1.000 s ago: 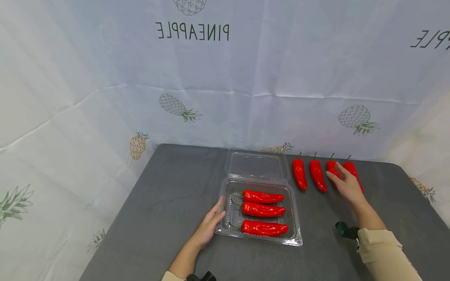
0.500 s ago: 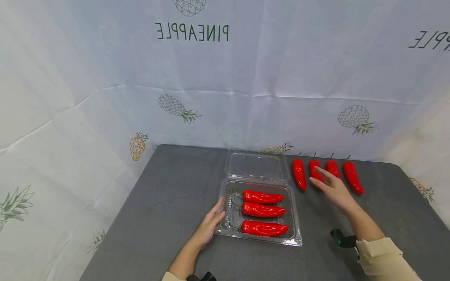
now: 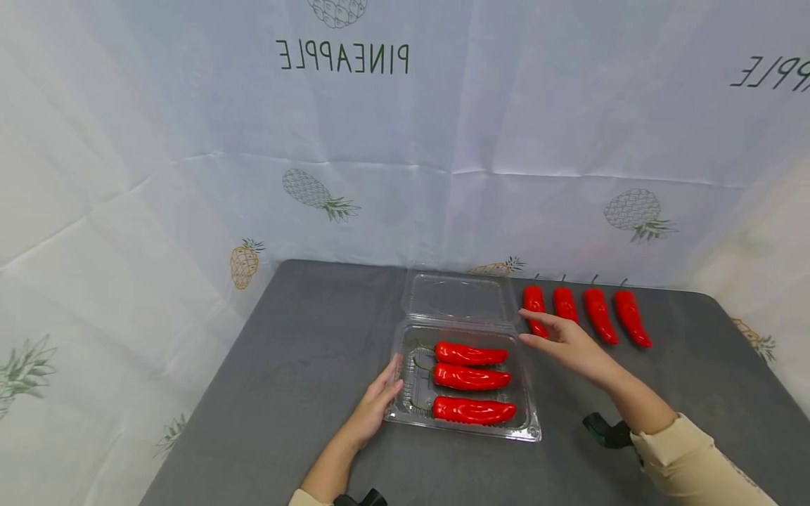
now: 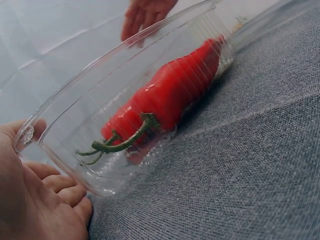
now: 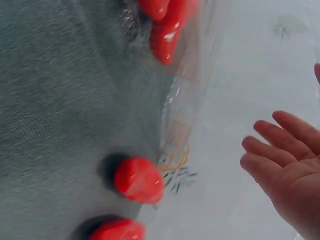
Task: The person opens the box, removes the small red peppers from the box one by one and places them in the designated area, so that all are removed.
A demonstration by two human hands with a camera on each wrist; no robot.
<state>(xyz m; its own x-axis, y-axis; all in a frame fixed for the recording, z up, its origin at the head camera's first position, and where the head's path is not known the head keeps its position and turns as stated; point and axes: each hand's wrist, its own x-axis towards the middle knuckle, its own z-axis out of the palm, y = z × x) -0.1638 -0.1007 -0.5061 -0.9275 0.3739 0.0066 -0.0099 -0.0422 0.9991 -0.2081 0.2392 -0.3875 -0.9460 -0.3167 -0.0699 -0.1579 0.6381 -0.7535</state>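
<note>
A clear plastic clamshell container (image 3: 531, 422) lies with its lid (image 3: 458, 295) folded back on the table. Inside its base are a near red chili pepper (image 3: 474, 410), a middle chili pepper (image 3: 471, 377) and a far chili pepper (image 3: 471, 353), stems to the left. My left hand (image 3: 373, 404) holds the container's left rim; the left wrist view shows the fingers against its outer wall. Over the leftmost loose chili pepper (image 3: 534, 300), partly covering it, hovers my right hand (image 3: 569, 344). Its fingers are extended and hold nothing, as the right wrist view shows.
Further right in the same row lie a second chili pepper (image 3: 565, 303), a third chili pepper (image 3: 600, 316) and a fourth chili pepper (image 3: 631, 318). A pineapple-print curtain (image 3: 506, 140) hangs behind the grey table (image 3: 304, 351).
My right hand has moved left along the row of loose peppers, from the third to the leftmost, without taking any. The left hand and the container have stayed in place.
</note>
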